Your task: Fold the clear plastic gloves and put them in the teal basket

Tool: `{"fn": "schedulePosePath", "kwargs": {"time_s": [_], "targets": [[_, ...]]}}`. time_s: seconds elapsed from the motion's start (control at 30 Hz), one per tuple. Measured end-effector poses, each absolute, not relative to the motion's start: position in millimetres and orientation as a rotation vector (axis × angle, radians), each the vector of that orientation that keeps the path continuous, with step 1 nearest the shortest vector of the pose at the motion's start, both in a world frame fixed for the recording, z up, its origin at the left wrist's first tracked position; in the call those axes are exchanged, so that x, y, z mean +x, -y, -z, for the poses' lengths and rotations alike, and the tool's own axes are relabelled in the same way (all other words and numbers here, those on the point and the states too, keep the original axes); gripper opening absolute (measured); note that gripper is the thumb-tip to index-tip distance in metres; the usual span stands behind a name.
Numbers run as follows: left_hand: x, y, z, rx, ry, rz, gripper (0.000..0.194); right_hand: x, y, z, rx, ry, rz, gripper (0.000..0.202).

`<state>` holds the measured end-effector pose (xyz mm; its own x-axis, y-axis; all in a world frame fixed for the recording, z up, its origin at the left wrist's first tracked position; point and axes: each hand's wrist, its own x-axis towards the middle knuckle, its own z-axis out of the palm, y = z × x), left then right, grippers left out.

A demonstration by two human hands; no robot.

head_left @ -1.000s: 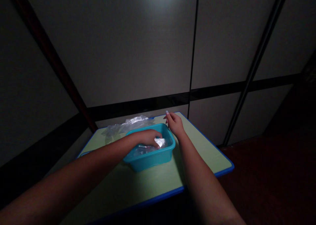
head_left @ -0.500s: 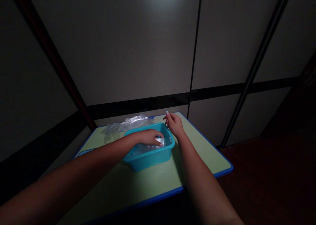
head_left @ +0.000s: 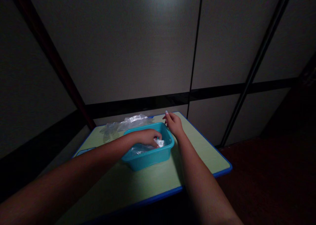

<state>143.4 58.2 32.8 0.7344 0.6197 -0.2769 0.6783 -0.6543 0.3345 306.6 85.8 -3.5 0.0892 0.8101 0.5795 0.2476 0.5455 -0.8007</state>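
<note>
On the green table (head_left: 202,152), the turquoise basin (head_left: 151,161) is best steadied at its far right rim, beside the right hand (head_left: 174,123) (whether gripping, I cannot tell); inside, the left hand (head_left: 148,137) narrowly pinches crinkled clear plastic (head_left: 161,143), best held lightly.

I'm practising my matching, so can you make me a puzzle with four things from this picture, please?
Things:
1. left hand
2. right hand
3. tub
4. tabletop

Clues:
A. turquoise all over
B. near the tub's far right corner
C. pale green, edged in blue
D. in the tub, at some shiny plastic

Right pairs: 1-D, 2-B, 3-A, 4-C
</note>
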Motion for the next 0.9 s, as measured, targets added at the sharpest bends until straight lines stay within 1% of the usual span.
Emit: {"fn": "schedulePosePath", "kwargs": {"time_s": [0.23,0.37,0.53,0.63,0.8,0.83,0.9], "targets": [[139.8,-54.3,-35.6,2.546,-1.023,0.263,0.033,306.2,-83.9,2.2,-0.967,1.478,-0.548,0.05],[139.1,-44.1,-41.1,2.588,-1.126,0.293,0.036,306.4,-83.9,2.1,-0.985,1.486,-0.541,0.049],[136.7,-37.3,-42.5,2.579,-1.207,0.324,0.035,306.3,-84.8,2.4,-0.973,1.489,-0.537,0.049],[134.9,-38.0,-39.9,2.553,-1.241,0.281,0.04,306.3,-84.7,2.6,-0.98,1.499,-0.534,0.049],[132.3,-41.5,-36.8,2.487,-1.26,0.206,0.063,306.5,-83.7,2.1,-1.004,1.505,-0.53,0.049],[132.1,-41.7,-36.9,2.474,-1.26,0.197,0.063,306.5,-83.6,2.1,-1.005,1.504,-0.531,0.049],[132.0,-41.2,-37.9,2.465,-1.263,0.204,0.058,306.5,-83.9,2.3,-1.002,1.501,-0.534,0.049]]}}
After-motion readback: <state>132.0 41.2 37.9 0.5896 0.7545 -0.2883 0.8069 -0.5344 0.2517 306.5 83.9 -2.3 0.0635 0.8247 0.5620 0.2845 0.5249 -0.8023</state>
